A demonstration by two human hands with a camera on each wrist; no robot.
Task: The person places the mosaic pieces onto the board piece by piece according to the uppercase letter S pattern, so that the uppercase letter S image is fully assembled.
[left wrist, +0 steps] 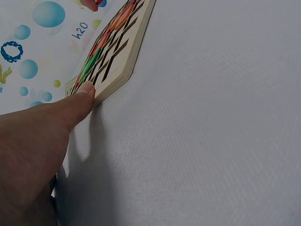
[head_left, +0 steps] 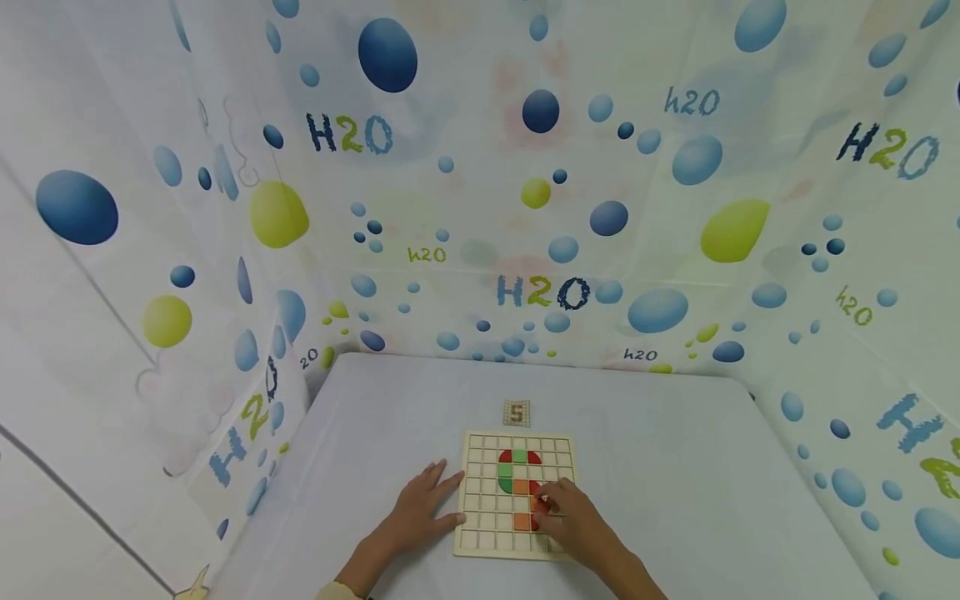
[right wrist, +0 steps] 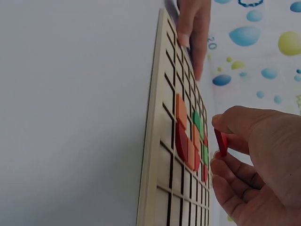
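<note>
A pale wooden grid board [head_left: 487, 502] lies on the table, with red, green and orange tiles set in its cells in an S-like curve. My left hand [head_left: 422, 508] is at the board's left edge, fingers extended; in the left wrist view its thumb [left wrist: 84, 90] touches the rim. Over the board's right side is my right hand [head_left: 573, 518]. Between its thumb and fingers it pinches a red tile [right wrist: 221, 142], held apart from the grid in the right wrist view. An orange tile [right wrist: 181, 111] and a curved red tile [right wrist: 181, 142] sit in the nearer cells.
Just beyond the board lies a small card [head_left: 517, 413] marked with an S-like figure on a grid. White cloth [head_left: 675, 467] covers the table. Sheeting [head_left: 465, 200] printed with bubbles and H2O lettering stands behind it and along both sides.
</note>
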